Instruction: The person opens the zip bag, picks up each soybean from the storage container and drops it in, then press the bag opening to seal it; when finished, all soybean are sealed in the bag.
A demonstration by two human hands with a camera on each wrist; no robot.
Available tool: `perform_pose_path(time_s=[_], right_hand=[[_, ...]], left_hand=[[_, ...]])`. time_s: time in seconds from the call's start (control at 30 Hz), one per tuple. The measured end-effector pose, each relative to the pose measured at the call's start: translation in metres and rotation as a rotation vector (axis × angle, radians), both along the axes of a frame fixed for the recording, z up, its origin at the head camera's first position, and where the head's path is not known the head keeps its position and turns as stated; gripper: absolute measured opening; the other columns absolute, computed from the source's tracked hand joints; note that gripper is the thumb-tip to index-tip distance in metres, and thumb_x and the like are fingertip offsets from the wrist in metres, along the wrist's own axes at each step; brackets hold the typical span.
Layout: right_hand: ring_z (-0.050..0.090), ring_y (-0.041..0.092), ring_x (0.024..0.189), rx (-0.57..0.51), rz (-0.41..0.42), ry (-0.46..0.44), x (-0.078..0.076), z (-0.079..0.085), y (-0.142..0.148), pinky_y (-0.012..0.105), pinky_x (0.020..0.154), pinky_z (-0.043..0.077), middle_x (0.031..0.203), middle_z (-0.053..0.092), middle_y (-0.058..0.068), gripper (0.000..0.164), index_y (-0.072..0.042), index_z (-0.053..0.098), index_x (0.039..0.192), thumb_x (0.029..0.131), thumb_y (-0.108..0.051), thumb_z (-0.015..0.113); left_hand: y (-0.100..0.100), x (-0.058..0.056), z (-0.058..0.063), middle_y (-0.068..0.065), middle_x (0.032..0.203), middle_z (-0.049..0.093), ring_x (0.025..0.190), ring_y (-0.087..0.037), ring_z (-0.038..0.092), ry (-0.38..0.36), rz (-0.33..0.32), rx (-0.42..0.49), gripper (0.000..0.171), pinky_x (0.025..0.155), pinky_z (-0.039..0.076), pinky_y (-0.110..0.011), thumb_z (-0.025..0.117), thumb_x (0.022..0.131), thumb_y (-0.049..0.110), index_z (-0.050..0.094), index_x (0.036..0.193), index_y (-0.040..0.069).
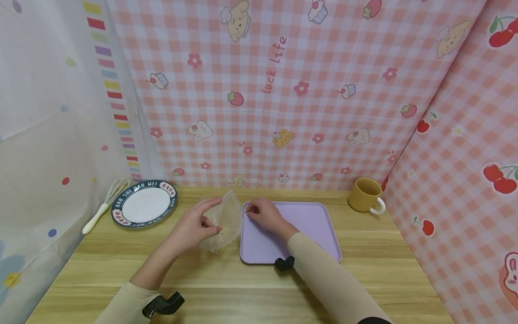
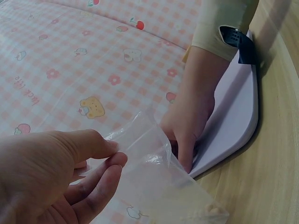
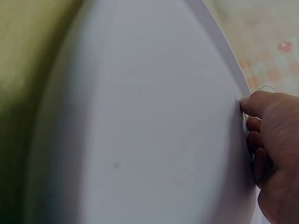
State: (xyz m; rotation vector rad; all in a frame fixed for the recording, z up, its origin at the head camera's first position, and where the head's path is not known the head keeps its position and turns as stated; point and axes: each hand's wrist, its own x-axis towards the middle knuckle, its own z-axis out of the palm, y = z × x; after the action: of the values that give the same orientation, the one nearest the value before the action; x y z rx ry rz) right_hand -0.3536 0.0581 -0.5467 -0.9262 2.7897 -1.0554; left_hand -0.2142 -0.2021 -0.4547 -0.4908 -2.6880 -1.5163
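A clear plastic bag point(image 1: 231, 220) stands upright in my left hand point(image 1: 193, 228), which pinches its side between thumb and fingers. Small yellowish pieces point(image 2: 205, 212) lie at the bottom of the bag in the left wrist view. Just right of the bag is a light purple tray point(image 1: 303, 222). At its far left corner is my right hand point(image 1: 265, 215), fingers curled and tips together by the rim. A tiny yellowish piece point(image 1: 246, 209) shows at those fingertips. In the right wrist view, the thumb point(image 3: 254, 103) is against the tray's edge.
A white plate with a dark patterned rim point(image 1: 146, 204) lies at the left, beside a whisk point(image 1: 106, 204) with a pale handle. At the back right stands a mustard-yellow mug point(image 1: 364, 195) with a white handle. Checked cloth point(image 1: 263, 112) covers the wall behind the wooden table point(image 1: 226, 292).
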Motion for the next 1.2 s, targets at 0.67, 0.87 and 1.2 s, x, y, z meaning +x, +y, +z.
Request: perform_pose_path(time_s=[0.67,0.87,1.2], right_hand=[[0.057,0.011,0.077,-0.354,0.015,0.064,0.030,0.031,0.010,0.024,0.068,0.050,0.090,0.068,0.002,0.008,-0.004,0.077,0.103,0.098,0.003,0.077],[0.055,0.012,0.074,-0.472,0.002,0.119,0.048,0.050,0.009,0.022,0.064,0.047,0.086,0.066,0.002,0.011,-0.004,0.076,0.101,0.097,0.005,0.078],[0.058,0.014,0.074,-0.540,0.045,0.171,0.067,0.072,0.004,0.023,0.066,0.050,0.089,0.067,0.004,0.012,-0.006,0.077,0.099,0.096,0.006,0.076]], left_hand=[[0.001,0.000,0.001,-0.021,0.165,0.047,0.077,-0.016,0.073,-0.010,0.006,-0.004,0.081,0.067,0.063,-0.029,0.087,0.092,-0.003,0.051,0.164,0.005],[0.001,0.000,0.000,-0.021,0.166,0.046,0.077,-0.015,0.074,-0.010,0.004,-0.006,0.081,0.067,0.063,-0.029,0.087,0.092,-0.003,0.051,0.164,0.004],[0.002,0.000,0.000,-0.021,0.166,0.047,0.077,-0.016,0.074,-0.012,0.002,0.005,0.081,0.068,0.064,-0.029,0.087,0.092,-0.005,0.051,0.164,0.004]])
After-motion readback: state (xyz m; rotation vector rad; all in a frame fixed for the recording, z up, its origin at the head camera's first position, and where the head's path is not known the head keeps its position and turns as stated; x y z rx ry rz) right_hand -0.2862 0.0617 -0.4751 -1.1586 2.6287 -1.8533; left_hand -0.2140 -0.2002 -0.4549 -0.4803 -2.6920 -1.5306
